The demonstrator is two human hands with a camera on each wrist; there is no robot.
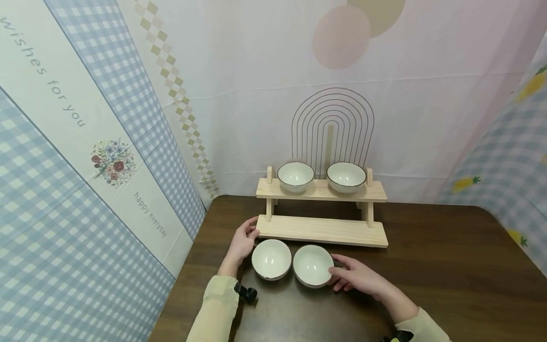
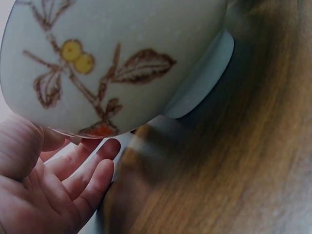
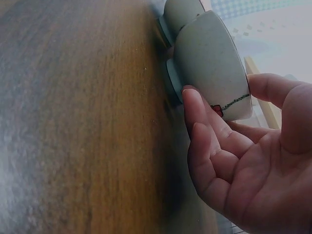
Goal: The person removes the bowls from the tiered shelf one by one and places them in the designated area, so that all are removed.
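Note:
Two white bowls stand side by side on the table in front of a wooden two-tier shelf (image 1: 320, 229). My right hand (image 1: 356, 275) holds the right bowl (image 1: 313, 266) at its side; the thumb meets the rim and the other fingers curve along the outer wall (image 3: 209, 63). Past the left bowl (image 1: 271, 259), my left hand (image 1: 242, 242) reaches to the left end of the lower board, fingertips at its edge. In the left wrist view this bowl's wall, painted with leaves and yellow berries (image 2: 122, 63), hides part of the loosely bent fingers.
On the upper board sit two more dark-rimmed bowls, one left (image 1: 296, 176) and one right (image 1: 346, 177). The shelf stands toward the back of the dark wooden table (image 1: 448, 266). Patterned cloths (image 1: 256, 118) hang behind and at both sides.

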